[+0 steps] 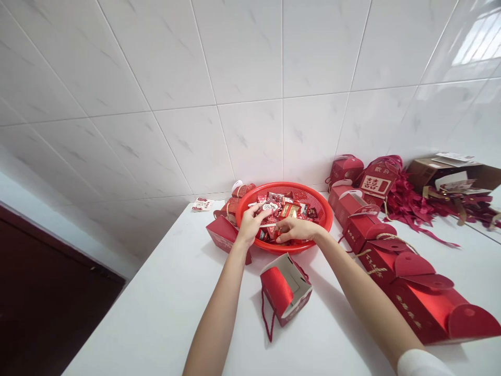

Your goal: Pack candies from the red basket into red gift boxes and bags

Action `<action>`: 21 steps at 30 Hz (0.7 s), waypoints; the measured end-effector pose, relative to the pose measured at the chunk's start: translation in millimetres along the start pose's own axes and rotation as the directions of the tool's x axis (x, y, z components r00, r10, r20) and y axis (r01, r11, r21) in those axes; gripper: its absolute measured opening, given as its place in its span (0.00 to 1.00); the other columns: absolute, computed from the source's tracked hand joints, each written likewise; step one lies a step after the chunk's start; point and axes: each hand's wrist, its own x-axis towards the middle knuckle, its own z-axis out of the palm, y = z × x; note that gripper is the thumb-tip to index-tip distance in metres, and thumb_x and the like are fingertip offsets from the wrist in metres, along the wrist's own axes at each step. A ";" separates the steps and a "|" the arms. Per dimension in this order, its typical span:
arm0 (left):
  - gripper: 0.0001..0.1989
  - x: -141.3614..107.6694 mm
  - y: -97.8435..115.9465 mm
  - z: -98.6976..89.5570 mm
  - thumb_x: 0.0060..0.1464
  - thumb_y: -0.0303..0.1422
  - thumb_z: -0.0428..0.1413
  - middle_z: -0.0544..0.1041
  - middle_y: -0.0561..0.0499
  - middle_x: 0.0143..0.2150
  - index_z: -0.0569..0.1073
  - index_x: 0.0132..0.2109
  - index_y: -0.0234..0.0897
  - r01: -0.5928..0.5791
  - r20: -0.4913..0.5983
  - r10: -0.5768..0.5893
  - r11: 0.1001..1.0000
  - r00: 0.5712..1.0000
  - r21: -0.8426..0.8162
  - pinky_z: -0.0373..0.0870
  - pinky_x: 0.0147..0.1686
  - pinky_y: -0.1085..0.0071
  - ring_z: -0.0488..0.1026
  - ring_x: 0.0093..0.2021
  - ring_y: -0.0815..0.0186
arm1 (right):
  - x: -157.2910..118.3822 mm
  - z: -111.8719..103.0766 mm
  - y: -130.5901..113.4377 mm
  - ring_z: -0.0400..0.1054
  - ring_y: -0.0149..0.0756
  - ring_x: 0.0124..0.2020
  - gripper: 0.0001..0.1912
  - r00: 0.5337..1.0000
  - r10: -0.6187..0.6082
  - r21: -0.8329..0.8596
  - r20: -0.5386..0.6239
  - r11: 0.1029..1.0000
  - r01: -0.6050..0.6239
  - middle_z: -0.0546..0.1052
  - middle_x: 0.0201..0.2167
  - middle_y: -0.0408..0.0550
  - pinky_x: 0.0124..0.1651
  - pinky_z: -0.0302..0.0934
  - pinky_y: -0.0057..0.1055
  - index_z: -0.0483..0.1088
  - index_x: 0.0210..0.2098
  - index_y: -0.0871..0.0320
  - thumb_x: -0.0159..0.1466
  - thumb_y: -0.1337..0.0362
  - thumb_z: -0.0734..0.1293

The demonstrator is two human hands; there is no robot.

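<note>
1. Bare left hand (250, 224), held over the basket: fingers (261, 210) spread, tips resting on the sweets, no pinch visible.
2. Bare right hand (295, 230), white sleeve at the upper arm: fingers (282, 233) curled down into the sweets; whether they pinch a piece cannot be told.
3. Assorted foil-wrapped sweets (284, 211), red, gold and white, heaped loose inside the basket, directly under both hands. Judged light, small and slippery, apt to slide over one another; each is best taken singly, by a packet edge, between fingertip and thumb.
4. Round red plastic mesh basket (309, 201), standing on the white desk (156, 313), close to the wall.
5. Open red cardboard gift box with cord handle (285, 287), just in front of the basket, between the forearms. Judged stiff but light.
6. Row of red cardboard gift boxes with rounded flaps (391, 271), to the right of the basket.
7. Red cardboard box (221, 232), touching the left wrist's side of the basket.
8. Heap of red ribbon (409, 206) and brown cardboard carton (428, 172), at the far right.
</note>
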 end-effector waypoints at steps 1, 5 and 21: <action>0.19 -0.1 0.2 0.1 0.38 0.36 0.69 0.81 0.48 0.41 0.81 0.40 0.36 -0.001 0.001 0.001 1.000 1.000 0.001 0.68 0.51 0.63 0.75 0.46 0.58 | -0.3 0.5 -0.3 0.65 0.30 0.25 0.08 1.000 0.027 0.039 -0.010 0.999 -0.027 0.72 0.22 0.38 0.32 0.60 0.26 0.70 0.28 0.58 0.54 0.62 0.73; 0.17 -0.7 1.5 0.6 0.38 0.36 0.68 0.81 0.49 0.40 0.81 0.38 0.37 -0.014 0.002 0.014 1.000 1.000 0.021 0.69 0.50 0.64 0.75 0.45 0.59 | 1.6 3.4 -0.1 0.67 0.31 0.23 0.10 0.988 0.140 0.206 -0.060 0.971 -0.125 0.76 0.23 0.41 0.27 0.61 0.27 0.69 0.32 0.57 0.59 0.58 0.70; 0.15 -1.8 3.5 2.0 0.36 0.37 0.69 0.80 0.49 0.38 0.81 0.35 0.37 -0.007 0.003 0.007 1.000 1.000 0.008 0.71 0.48 0.63 0.75 0.44 0.58 | -12.7 -39.1 22.6 0.73 0.38 0.39 0.12 0.857 0.056 -0.381 -0.513 0.880 -0.285 0.79 0.38 0.50 0.40 0.63 0.28 0.75 0.39 0.61 0.61 0.70 0.61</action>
